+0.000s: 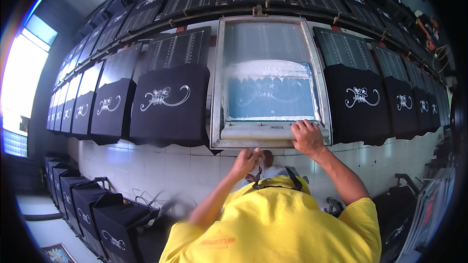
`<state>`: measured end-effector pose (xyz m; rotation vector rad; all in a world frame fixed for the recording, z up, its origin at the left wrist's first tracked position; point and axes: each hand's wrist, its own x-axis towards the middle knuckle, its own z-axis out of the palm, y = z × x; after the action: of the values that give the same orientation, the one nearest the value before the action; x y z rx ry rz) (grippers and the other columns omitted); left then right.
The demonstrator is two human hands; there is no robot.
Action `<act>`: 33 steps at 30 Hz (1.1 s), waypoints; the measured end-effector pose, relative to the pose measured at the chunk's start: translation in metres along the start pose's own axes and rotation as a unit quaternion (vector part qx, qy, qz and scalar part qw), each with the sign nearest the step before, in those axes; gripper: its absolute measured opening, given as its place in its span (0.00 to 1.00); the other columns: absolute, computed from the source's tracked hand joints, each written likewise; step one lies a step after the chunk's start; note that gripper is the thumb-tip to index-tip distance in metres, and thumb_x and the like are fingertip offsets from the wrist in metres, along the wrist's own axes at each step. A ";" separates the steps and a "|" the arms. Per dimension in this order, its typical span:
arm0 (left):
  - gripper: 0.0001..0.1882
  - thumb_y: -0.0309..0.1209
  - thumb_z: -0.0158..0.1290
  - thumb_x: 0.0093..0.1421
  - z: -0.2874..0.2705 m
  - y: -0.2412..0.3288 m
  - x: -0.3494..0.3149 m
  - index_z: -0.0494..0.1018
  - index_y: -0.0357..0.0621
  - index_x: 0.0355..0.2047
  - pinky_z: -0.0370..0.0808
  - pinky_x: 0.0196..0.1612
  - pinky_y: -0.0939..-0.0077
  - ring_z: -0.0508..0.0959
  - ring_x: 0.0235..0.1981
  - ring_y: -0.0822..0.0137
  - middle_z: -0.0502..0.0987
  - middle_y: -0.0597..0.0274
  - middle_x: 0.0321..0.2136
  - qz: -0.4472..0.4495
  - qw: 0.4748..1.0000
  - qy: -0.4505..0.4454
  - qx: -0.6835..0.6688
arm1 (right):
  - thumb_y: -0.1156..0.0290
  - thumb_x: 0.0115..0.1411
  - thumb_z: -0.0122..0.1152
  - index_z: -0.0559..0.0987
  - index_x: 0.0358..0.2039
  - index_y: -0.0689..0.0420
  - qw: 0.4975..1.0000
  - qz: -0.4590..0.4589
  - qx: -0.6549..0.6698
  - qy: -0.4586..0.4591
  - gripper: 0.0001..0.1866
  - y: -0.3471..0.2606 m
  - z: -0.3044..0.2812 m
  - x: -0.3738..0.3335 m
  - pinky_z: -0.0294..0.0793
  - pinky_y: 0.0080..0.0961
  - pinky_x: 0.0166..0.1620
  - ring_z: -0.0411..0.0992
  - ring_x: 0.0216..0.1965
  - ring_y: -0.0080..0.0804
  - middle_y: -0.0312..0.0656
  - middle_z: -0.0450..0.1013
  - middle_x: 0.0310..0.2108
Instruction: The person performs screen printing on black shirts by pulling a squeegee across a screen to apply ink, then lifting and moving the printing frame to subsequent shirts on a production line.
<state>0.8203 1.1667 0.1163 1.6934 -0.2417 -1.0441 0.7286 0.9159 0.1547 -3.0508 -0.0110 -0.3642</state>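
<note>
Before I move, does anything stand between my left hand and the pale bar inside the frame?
Yes, the frame's near rail lies between your left hand and the pale bar; nothing else visible does.

Tiled floor (151,165), left of lower centre, offered passage; the screen frame (216,92) obstructed the centre, black shirts (170,119) both flanks.

Right grip (308,137) around pale squeegee (258,131) | left grip (247,161) near screen frame (253,143) | printed black cloths (168,117) alongside

one central framed screen (273,101), one pale bar (258,132), one yellow shirt (278,219), black cloths (168,113) too many to count
</note>
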 end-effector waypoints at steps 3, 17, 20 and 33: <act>0.18 0.39 0.61 0.56 -0.038 0.066 -0.041 0.75 0.41 0.41 0.69 0.33 0.72 0.72 0.28 0.66 0.71 0.58 0.29 0.280 0.878 0.156 0.357 | 0.67 0.42 0.70 0.76 0.38 0.57 1.000 0.019 0.001 -0.023 0.22 0.001 -0.001 -0.003 0.76 0.35 0.40 0.73 0.41 0.37 0.40 0.72 0.36; 0.14 0.19 0.53 0.44 -0.072 0.064 0.022 0.71 0.37 0.34 0.78 0.43 0.57 0.78 0.42 0.49 0.75 0.51 0.37 0.294 0.748 0.107 0.585 | 0.81 0.44 0.60 0.76 0.36 0.59 0.990 0.117 0.075 0.004 0.15 0.052 0.002 -0.047 0.74 0.41 0.48 0.72 0.46 0.45 0.41 0.74 0.41; 0.16 0.18 0.52 0.45 -0.076 0.067 0.026 0.72 0.37 0.37 0.79 0.42 0.58 0.79 0.42 0.48 0.78 0.50 0.39 0.284 0.752 0.118 0.583 | 0.82 0.42 0.59 0.75 0.35 0.60 0.990 0.091 0.092 0.059 0.15 0.057 0.005 -0.041 0.76 0.38 0.45 0.72 0.45 0.43 0.41 0.75 0.39; 0.23 0.17 0.56 0.40 -0.074 0.027 0.018 0.74 0.39 0.41 0.79 0.50 0.66 0.77 0.53 0.57 0.78 0.56 0.48 0.354 0.706 0.162 0.592 | 0.82 0.45 0.56 0.74 0.33 0.63 0.992 0.068 0.078 0.067 0.12 0.039 0.004 -0.061 0.77 0.34 0.44 0.73 0.41 0.42 0.44 0.73 0.39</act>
<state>0.8942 1.1954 0.1326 2.4870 -1.4420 0.1629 0.6712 0.8773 0.1342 -2.8482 0.1661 -0.5302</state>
